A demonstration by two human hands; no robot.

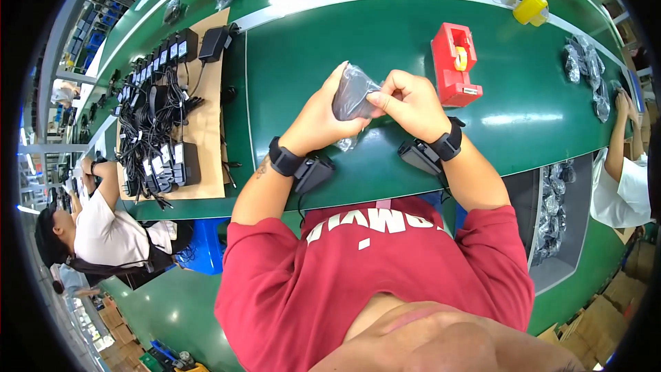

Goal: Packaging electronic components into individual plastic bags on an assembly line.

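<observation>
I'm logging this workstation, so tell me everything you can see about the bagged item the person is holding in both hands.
The bagged item is a dark, blocky object inside a clear, crinkly plastic bag that glints under the lights. It is held above the green table, tilted. The left hand cups it from below and behind; the right hand pinches the bag's upper right edge with its fingertips. A loose tail of plastic hangs beneath. What the object is cannot be told.

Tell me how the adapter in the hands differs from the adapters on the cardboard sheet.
The adapter in the hands is wrapped in a clear plastic bag; the adapters on the cardboard sheet are bare, cords loose and tangled. The bagged one is held above the green belt by the left hand and right hand; the bare ones lie in rows. Both are dark.
</observation>
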